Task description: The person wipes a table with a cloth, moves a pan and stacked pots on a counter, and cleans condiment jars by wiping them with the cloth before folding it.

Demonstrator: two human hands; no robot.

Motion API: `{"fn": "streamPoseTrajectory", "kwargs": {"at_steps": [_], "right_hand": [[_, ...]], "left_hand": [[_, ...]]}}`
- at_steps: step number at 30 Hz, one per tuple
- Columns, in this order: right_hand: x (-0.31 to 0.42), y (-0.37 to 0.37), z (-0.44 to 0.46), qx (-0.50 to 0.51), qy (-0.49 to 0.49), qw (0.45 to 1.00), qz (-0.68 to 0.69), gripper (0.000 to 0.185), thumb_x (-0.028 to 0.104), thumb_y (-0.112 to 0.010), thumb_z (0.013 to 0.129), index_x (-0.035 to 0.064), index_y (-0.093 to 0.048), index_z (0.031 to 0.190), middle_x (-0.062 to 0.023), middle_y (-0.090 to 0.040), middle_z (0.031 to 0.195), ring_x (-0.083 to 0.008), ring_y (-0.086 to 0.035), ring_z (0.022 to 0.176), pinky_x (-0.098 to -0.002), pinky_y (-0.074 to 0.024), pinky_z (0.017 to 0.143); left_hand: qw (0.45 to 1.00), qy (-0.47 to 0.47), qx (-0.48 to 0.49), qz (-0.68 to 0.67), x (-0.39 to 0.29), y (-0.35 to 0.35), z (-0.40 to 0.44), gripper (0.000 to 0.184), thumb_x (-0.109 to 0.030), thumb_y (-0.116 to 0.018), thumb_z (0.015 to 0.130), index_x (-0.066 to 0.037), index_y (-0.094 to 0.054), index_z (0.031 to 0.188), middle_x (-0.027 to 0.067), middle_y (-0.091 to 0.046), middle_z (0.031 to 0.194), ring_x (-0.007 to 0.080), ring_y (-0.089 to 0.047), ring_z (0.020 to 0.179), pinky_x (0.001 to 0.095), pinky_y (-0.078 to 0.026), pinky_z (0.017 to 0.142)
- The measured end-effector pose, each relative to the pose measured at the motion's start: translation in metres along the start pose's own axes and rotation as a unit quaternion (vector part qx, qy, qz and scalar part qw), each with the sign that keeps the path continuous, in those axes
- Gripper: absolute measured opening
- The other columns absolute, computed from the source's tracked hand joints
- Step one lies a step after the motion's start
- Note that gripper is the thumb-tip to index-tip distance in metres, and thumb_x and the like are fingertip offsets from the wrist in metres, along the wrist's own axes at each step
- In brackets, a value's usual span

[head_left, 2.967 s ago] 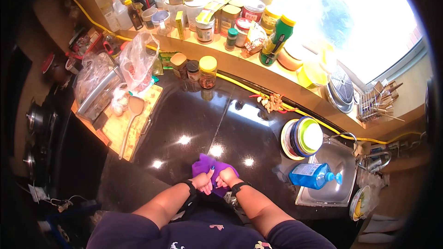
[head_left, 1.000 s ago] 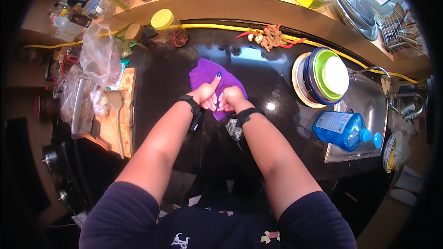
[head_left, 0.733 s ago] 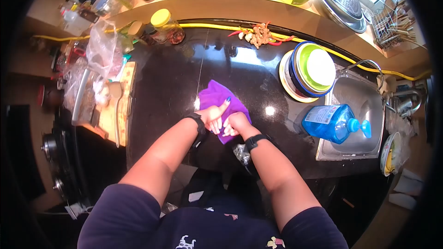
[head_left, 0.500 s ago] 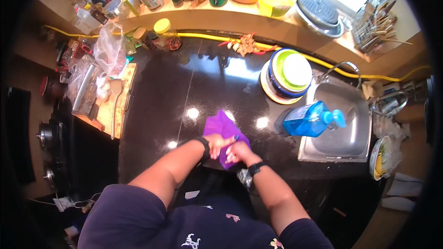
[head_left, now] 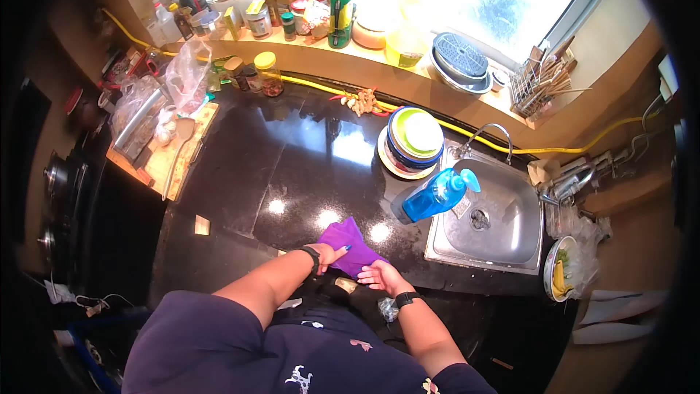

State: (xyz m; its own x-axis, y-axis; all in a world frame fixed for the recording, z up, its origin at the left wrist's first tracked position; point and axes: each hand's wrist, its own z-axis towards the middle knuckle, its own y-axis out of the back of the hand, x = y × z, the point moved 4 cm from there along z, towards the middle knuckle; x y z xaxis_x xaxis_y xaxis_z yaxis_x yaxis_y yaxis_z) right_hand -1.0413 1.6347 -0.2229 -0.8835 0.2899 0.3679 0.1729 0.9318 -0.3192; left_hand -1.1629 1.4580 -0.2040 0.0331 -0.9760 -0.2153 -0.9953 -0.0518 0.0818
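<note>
Only the head feed to go on here, so I'm calling clock positions from the cloth. I've got two hands in frame, both bare, one dark wristband on each wrist. The one purple cloth is at the near edge of the worktop, bunched up between them. The left hand sits at its 8 o'clock, blue-nailed thumb laid over the fabric; can't tell from my end if the fingers under there are gripping. The right hand is at 4 to 5 o'clock, fingers loosely stretched out by the cloth's edge, not clenched.

Rest of the spread: one blue pump bottle at 2 o'clock, beside one metal sink, which sits between 2 and 3. One stack of dishes at 1. One pile of ginger at 12. Three jars in a row at 11, one with a yellow lid. One cutting board at 10, one spatula lying on it.
</note>
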Motion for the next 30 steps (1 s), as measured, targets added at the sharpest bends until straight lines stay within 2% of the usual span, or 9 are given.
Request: {"fn": "streamPoseTrajectory", "kwargs": {"at_steps": [2, 7, 9, 17, 19, 21, 25, 27, 30], "right_hand": [[0.007, -0.008, -0.003, -0.023, 0.010, 1.000, -0.008, 0.045, 0.050, -0.044, 0.089, 0.0081, -0.058, 0.098, -0.0038, -0.067, 0.094, -0.0130, -0.063, 0.081, -0.0286, -0.0445, 0.066], [0.015, -0.012, 0.020, -0.191, 0.084, 0.977, -0.042, 0.042, 0.043, -0.039, 0.094, 0.0091, -0.060, 0.081, -0.0022, -0.065, 0.074, -0.0124, -0.064, 0.067, -0.0274, -0.0432, 0.056], [0.029, -0.012, 0.032, -0.183, 0.250, 0.934, -0.178, 0.044, 0.038, -0.041, 0.094, 0.0053, -0.062, 0.074, -0.0052, -0.063, 0.064, -0.0156, -0.063, 0.062, -0.0305, -0.0440, 0.055], [0.122, -0.151, -0.064, -0.234, 0.444, 0.774, -0.386, 0.023, 0.025, -0.061, 0.081, 0.0031, -0.068, 0.076, -0.0149, -0.064, 0.069, -0.0307, -0.062, 0.070, -0.0368, -0.0475, 0.069], [0.131, -0.184, -0.090, -0.211, 0.561, 0.702, -0.385, 0.019, 0.022, -0.060, 0.082, 0.0053, -0.068, 0.081, -0.0144, -0.063, 0.095, -0.0327, -0.056, 0.095, -0.0394, -0.0438, 0.083], [0.131, -0.190, -0.090, -0.207, 0.624, 0.665, -0.355, 0.017, 0.020, -0.060, 0.082, 0.0053, -0.068, 0.082, -0.0137, -0.063, 0.098, -0.0325, -0.055, 0.098, -0.0404, -0.0435, 0.084], [0.134, -0.210, -0.133, -0.165, 0.652, 0.678, -0.298, 0.018, 0.017, -0.059, 0.084, 0.0041, -0.066, 0.093, -0.0129, -0.062, 0.103, -0.0304, -0.059, 0.095, -0.0384, -0.0443, 0.084], [0.124, -0.206, -0.133, -0.100, 0.592, 0.760, -0.250, 0.029, 0.016, -0.056, 0.087, 0.0031, -0.058, 0.112, -0.0129, -0.057, 0.115, -0.0281, -0.052, 0.109, -0.0370, -0.0379, 0.094], [0.126, -0.210, -0.154, -0.198, 0.640, 0.663, -0.333, 0.030, 0.017, -0.060, 0.083, 0.0049, -0.059, 0.111, -0.0152, -0.058, 0.112, -0.0326, -0.052, 0.108, -0.0408, -0.0389, 0.092]], "left_hand": [[1.000, 0.005, -0.021, 0.004, 0.017, 0.001, 0.004, 0.105, -0.082, -0.013, 0.074, 0.009, -0.062, 0.089, 0.0205, -0.065, 0.083, 0.0283, -0.063, 0.077, 0.0410, -0.049, 0.073], [0.996, -0.084, -0.015, -0.034, 0.035, 0.008, -0.027, 0.086, -0.075, -0.019, 0.082, 0.000, -0.061, 0.091, 0.0104, -0.066, 0.077, 0.0174, -0.060, 0.064, 0.0338, -0.046, 0.056], [0.985, -0.158, -0.030, -0.057, 0.053, 0.015, -0.006, 0.084, -0.073, -0.021, 0.083, 0.000, -0.062, 0.093, 0.0094, -0.066, 0.077, 0.0160, -0.060, 0.064, 0.0315, -0.045, 0.056], [0.969, -0.175, 0.081, -0.157, 0.047, 0.068, -0.084, 0.091, -0.077, -0.013, 0.080, -0.003, -0.049, 0.119, 0.0124, -0.063, 0.107, 0.0206, -0.060, 0.098, 0.0347, -0.046, 0.080], [0.941, -0.205, 0.132, -0.234, 0.049, 0.074, -0.086, 0.085, -0.077, -0.016, 0.080, -0.012, -0.042, 0.127, 0.0102, -0.058, 0.115, 0.0218, -0.058, 0.101, 0.0406, -0.045, 0.084], [0.906, -0.265, 0.115, -0.309, 0.038, 0.079, -0.119, 0.077, -0.074, -0.019, 0.082, -0.016, -0.041, 0.128, 0.0061, -0.055, 0.119, 0.0205, -0.056, 0.103, 0.0423, -0.045, 0.086], [0.780, -0.423, 0.179, -0.425, 0.028, 0.099, -0.147, 0.063, -0.059, -0.029, 0.091, -0.014, -0.033, 0.135, 0.0055, -0.049, 0.127, 0.0201, -0.054, 0.108, 0.0389, -0.046, 0.088], [0.736, -0.493, 0.118, -0.450, 0.022, 0.108, -0.166, 0.051, -0.046, -0.037, 0.094, -0.012, -0.035, 0.133, 0.0074, -0.049, 0.126, 0.0205, -0.052, 0.112, 0.0385, -0.046, 0.089], [0.679, -0.571, 0.036, -0.460, 0.022, 0.119, -0.198, 0.042, -0.028, -0.048, 0.094, -0.007, -0.040, 0.129, 0.0078, -0.051, 0.124, 0.0184, -0.050, 0.113, 0.0363, -0.041, 0.095]]}}
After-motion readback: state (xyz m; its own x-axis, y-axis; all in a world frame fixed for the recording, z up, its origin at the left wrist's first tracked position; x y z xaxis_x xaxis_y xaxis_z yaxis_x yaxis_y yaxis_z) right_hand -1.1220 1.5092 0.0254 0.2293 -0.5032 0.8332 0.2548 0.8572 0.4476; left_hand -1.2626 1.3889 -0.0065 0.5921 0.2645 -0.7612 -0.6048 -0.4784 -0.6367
